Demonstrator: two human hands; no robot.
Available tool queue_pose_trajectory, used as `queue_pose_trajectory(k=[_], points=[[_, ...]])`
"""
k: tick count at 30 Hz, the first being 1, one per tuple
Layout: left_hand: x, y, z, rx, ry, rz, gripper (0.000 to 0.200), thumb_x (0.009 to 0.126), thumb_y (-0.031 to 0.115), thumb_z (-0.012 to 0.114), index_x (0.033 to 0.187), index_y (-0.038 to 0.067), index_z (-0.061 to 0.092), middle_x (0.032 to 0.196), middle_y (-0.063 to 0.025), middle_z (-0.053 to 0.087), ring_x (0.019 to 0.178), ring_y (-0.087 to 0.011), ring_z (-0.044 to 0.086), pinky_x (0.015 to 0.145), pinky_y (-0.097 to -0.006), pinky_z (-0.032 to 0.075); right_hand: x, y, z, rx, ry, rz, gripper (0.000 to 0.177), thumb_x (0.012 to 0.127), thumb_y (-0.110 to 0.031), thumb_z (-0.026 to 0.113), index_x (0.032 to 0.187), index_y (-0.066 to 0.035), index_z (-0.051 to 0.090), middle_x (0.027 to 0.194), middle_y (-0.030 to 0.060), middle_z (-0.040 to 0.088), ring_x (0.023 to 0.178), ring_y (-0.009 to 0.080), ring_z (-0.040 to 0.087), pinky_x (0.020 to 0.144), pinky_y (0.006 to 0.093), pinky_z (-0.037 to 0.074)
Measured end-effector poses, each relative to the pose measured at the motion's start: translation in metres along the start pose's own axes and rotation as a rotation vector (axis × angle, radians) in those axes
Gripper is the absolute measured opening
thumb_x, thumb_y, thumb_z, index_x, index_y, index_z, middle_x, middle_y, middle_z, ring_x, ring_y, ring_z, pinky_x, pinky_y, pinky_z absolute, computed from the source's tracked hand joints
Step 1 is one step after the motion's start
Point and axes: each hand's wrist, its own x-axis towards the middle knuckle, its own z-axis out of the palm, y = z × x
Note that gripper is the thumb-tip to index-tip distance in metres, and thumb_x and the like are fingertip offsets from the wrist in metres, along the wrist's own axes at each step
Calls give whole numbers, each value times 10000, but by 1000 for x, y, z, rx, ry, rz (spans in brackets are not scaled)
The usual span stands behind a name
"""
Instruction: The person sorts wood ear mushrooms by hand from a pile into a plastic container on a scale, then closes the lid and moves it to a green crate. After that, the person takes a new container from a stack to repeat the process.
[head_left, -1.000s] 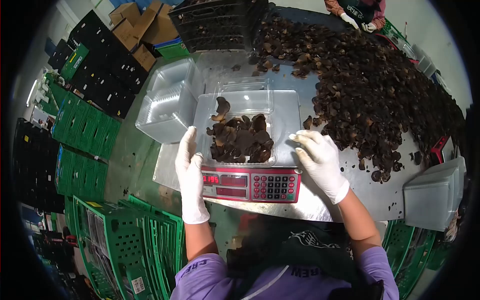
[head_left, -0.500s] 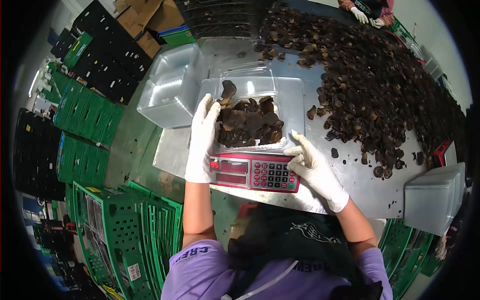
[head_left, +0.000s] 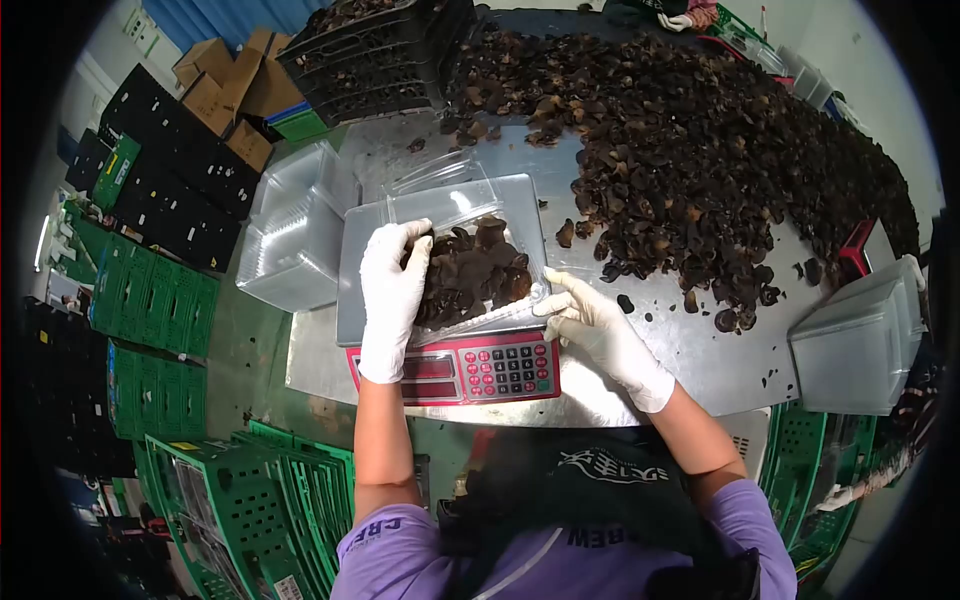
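A clear plastic box (head_left: 484, 322) filled with dark wood ear mushrooms (head_left: 478, 265) is over the pan of a red-framed digital scale (head_left: 505, 370), turned slightly askew to it. Its clear lid (head_left: 440, 200) stands open at the far side. My gloved left hand (head_left: 395, 280) grips the box's left side, fingers curled at the mushrooms; whether it also pinches a piece is hidden. At the right front corner, my gloved right hand (head_left: 590, 325) closes thumb and fingers on the rim. My left wrist covers part of the scale's display.
Stacked clear boxes (head_left: 290, 235) stand left of the scale, more boxes (head_left: 858, 345) at the right edge. A large heap of wood ears (head_left: 690, 170) spreads across the metal table's right and back. A black crate (head_left: 370, 65) sits behind. Another person's gloved hand (head_left: 676, 21) shows far back.
The view has shifted. The box has turned on the scale, its right front corner swung away from me. My left hand has moved over its upper left corner, where a wood ear stuck out.
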Motion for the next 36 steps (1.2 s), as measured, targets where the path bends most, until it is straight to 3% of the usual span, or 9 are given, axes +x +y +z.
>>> queue_pose_trajectory(k=[13,15,20,23,27,29,30,33,36], points=[[4,-33,-9,-367,436,-235,279,933,53,557,1199,-20,604,1075,-85,615,985,-162,587,871,-287,466,6,-11,0,94,-14,5,662,931,-10,543,1497,44,203,1025,48,621,838,99,604,762,215,485],[16,-78,-2,-757,114,-582,567,918,116,607,1416,-32,381,1175,-130,599,1012,-196,611,875,-296,487,12,-20,-1,62,-28,94,668,941,-88,530,1490,73,185,1022,73,641,838,113,621,729,218,497],[41,-80,-9,-1091,-39,-823,461,964,247,557,1310,-33,438,1107,-143,628,914,-186,607,805,-313,484,20,-21,-7,149,-81,146,633,956,-154,512,1474,77,230,1026,96,648,846,125,637,702,231,515],[41,-76,-15,-1362,47,-588,352,971,263,545,1216,9,534,1029,-87,655,875,-176,618,748,-276,487,21,-21,-6,181,-66,145,563,978,-190,516,1434,73,313,1028,119,653,834,151,658,675,247,536],[0,-19,-49,-793,-261,-376,335,883,218,676,1153,34,602,1069,-74,643,1008,-217,588,913,-346,452,20,-34,-4,206,-22,278,462,1001,-301,514,1306,42,461,981,75,660,767,118,639,624,233,511],[-24,14,-54,277,-58,235,481,796,202,740,1203,3,578,1140,-141,598,1123,-290,525,943,-392,442,25,-36,-1,201,-4,303,384,1000,-284,516,1238,17,504,931,66,659,711,114,635,586,220,497],[-41,21,-54,407,-27,139,594,752,285,756,1230,-12,567,1214,-201,533,1215,-351,439,948,-436,435,28,-37,1,118,13,301,340,995,-262,525,1197,11,519,916,68,656,690,112,635,572,219,497],[-76,28,-54,387,-145,-369,660,834,440,697,1284,-14,532,845,-137,630,796,-350,620,734,-417,515,36,-36,4,-10,24,293,214,967,-191,558,1072,-5,554,873,78,649,633,102,626,535,219,499],[-89,22,-44,-628,-236,-747,468,963,265,596,1329,-11,503,795,-49,652,615,-121,604,571,-233,474,42,-30,1,-3,-13,266,97,912,-49,539,990,0,565,808,71,632,615,100,621,522,230,508]])
